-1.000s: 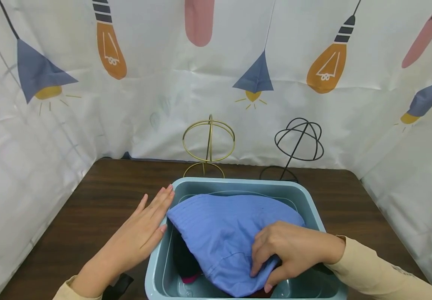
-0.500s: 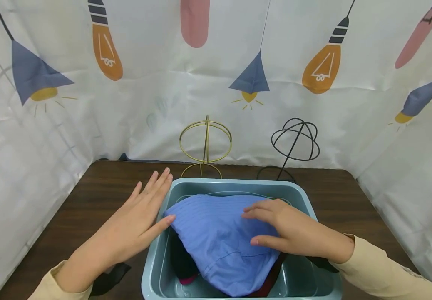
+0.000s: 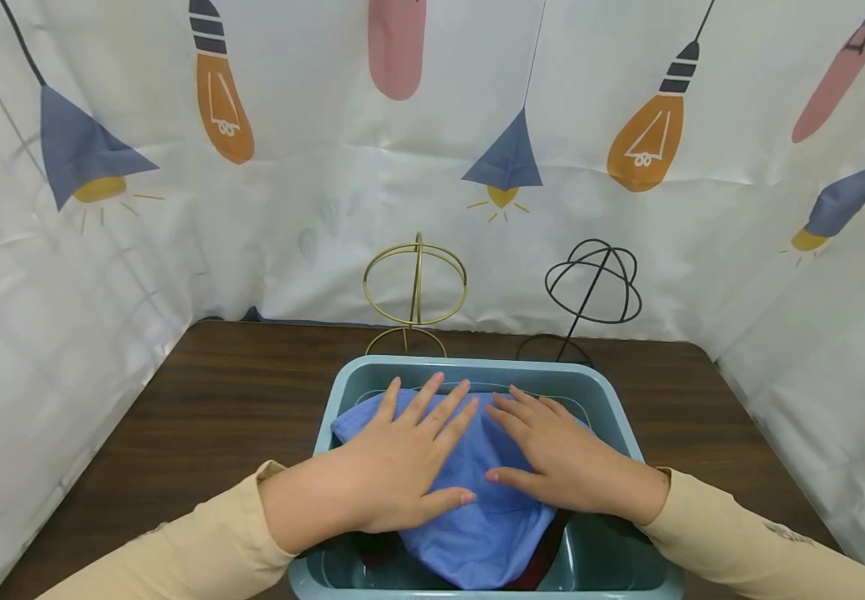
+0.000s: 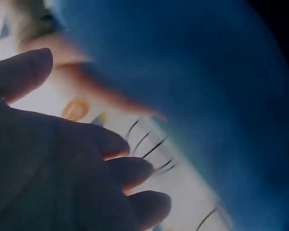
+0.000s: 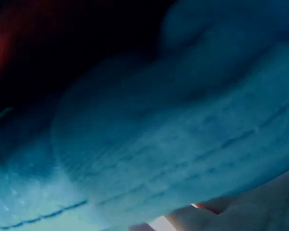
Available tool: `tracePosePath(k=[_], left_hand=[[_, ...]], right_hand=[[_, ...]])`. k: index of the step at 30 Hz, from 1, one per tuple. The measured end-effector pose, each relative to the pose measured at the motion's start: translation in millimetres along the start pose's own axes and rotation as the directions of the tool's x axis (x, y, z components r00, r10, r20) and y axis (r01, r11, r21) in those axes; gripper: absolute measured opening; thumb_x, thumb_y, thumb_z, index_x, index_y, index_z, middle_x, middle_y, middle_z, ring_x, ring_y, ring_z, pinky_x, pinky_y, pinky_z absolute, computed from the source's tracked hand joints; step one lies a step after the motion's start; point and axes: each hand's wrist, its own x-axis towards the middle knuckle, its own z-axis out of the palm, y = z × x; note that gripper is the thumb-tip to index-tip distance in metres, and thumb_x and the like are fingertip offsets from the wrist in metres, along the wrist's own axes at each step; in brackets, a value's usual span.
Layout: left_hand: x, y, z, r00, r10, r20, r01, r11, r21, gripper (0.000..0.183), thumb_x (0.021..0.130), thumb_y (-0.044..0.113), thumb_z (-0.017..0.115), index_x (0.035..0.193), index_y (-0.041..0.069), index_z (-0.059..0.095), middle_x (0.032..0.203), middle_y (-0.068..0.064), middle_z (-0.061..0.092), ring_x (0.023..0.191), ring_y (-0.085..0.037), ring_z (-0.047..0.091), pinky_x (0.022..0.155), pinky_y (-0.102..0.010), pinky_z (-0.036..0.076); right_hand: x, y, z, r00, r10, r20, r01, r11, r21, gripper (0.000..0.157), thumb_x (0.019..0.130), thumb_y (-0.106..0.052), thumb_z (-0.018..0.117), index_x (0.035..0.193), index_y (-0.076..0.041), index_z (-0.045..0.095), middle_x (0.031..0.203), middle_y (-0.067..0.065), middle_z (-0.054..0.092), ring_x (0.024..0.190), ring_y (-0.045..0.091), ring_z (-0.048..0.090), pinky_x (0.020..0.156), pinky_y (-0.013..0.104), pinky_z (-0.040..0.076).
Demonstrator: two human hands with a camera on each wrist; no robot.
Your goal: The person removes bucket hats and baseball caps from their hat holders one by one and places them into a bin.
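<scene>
A blue cloth hat (image 3: 477, 542) with a stitched brim lies in the light-blue plastic basin (image 3: 477, 363). My left hand (image 3: 395, 467) is spread over the hat's left part, fingers straight and apart. Over its right part lies my right hand (image 3: 552, 454), also with extended fingers. Whether either palm presses on the cloth, I cannot tell. In the left wrist view, the left hand (image 4: 62, 159) appears dark beside a blurred blue surface. Stitch lines on the hat (image 5: 183, 163) fill much of the right wrist view. A dark red item (image 3: 545, 554) shows under the hat's right edge.
Behind the basin stand a gold wire stand (image 3: 417, 283) and a black wire stand (image 3: 592, 292), both on the dark wooden table (image 3: 237, 392). A white printed curtain (image 3: 312, 108) hangs behind the table and along its sides.
My right hand has released the hat's lower right edge, and its fingers have straightened. The left hand has moved right, from the basin's left rim to over the hat.
</scene>
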Motion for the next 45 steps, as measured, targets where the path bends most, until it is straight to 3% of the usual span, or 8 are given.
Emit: tracePosePath(k=[3,6,10,18,30,36,41,45], left_hand=[[12.4,2.7,10.1,0.992,-0.068,0.105,0.067,0.998,0.018,0.08,0.092,0.063,0.036,0.151,0.011,0.023,0.157,-0.007,0.016,0.143,-0.03,0.008,0.108,-0.062,0.01],[20.1,1.2,19.7,0.973,-0.133,0.189,0.129,0.991,0.034,0.083,0.089,0.068,0.037,0.15,0.012,0.027,0.155,-0.005,0.023,0.143,-0.028,0.014,0.108,-0.06,0.012],[26.5,-1.3,28.0,0.95,-0.161,0.267,0.153,0.987,0.052,0.09,0.083,0.073,0.042,0.15,0.014,0.028,0.154,-0.004,0.025,0.143,-0.028,0.015,0.108,-0.061,0.012],[40.7,-1.6,34.4,0.899,-0.189,0.395,0.172,0.982,0.077,0.089,0.08,0.073,0.048,0.15,0.023,0.027,0.155,0.0,0.022,0.143,-0.026,0.012,0.108,-0.061,0.009],[61.2,-12.0,60.1,0.842,-0.241,0.483,0.172,0.968,0.183,0.092,0.076,0.076,0.048,0.151,0.031,0.02,0.157,0.007,0.015,0.143,-0.022,0.012,0.109,-0.059,0.008],[67.1,-3.4,51.0,0.791,-0.307,0.53,0.218,0.95,0.225,0.095,0.075,0.075,0.053,0.151,0.033,0.016,0.156,0.01,0.013,0.143,-0.018,0.01,0.111,-0.055,0.006],[70.5,-3.4,52.8,0.776,-0.317,0.546,0.238,0.948,0.212,0.096,0.073,0.074,0.057,0.151,0.033,0.018,0.156,0.011,0.014,0.143,-0.016,0.011,0.111,-0.053,0.005],[72.6,-3.3,58.7,0.779,-0.319,0.539,0.243,0.947,0.208,0.098,0.07,0.074,0.059,0.151,0.032,0.021,0.155,0.01,0.017,0.142,-0.017,0.014,0.111,-0.054,0.007]], right_hand=[[1.8,-1.1,5.2,0.997,0.026,0.072,-0.028,0.999,0.028,0.073,0.092,-0.052,0.051,0.139,0.004,0.042,0.143,0.021,0.041,0.136,0.039,0.029,0.103,0.059,0.027],[3.1,-1.8,8.8,0.991,0.032,0.13,-0.04,0.998,0.057,0.076,0.091,-0.054,0.05,0.14,0.003,0.04,0.145,0.021,0.038,0.136,0.04,0.027,0.104,0.06,0.025],[5.5,-1.0,11.7,0.977,0.031,0.211,-0.045,0.997,0.061,0.08,0.09,-0.058,0.049,0.141,0.002,0.039,0.147,0.023,0.033,0.137,0.041,0.024,0.104,0.061,0.023],[15.8,0.0,20.5,0.907,0.106,0.407,-0.118,0.993,0.003,0.092,0.082,-0.069,0.051,0.147,-0.007,0.032,0.153,0.017,0.021,0.141,0.037,0.015,0.107,0.06,0.019],[29.0,3.0,36.3,0.842,0.155,0.517,-0.133,0.988,-0.078,0.104,0.074,-0.071,0.059,0.151,-0.011,0.022,0.156,0.014,0.013,0.142,0.035,0.009,0.108,0.059,0.018],[34.6,3.7,43.7,0.815,0.201,0.543,-0.14,0.978,-0.152,0.112,0.068,-0.073,0.063,0.152,-0.013,0.019,0.157,0.013,0.009,0.143,0.035,0.005,0.108,0.058,0.018],[39.5,2.4,49.7,0.799,0.227,0.557,-0.145,0.971,-0.188,0.116,0.065,-0.074,0.064,0.152,-0.013,0.018,0.157,0.013,0.006,0.143,0.036,0.001,0.108,0.059,0.018],[43.0,0.5,53.4,0.78,0.25,0.574,-0.161,0.966,-0.202,0.117,0.064,-0.075,0.065,0.152,-0.015,0.016,0.158,0.011,0.003,0.143,0.035,-0.003,0.108,0.058,0.016]])
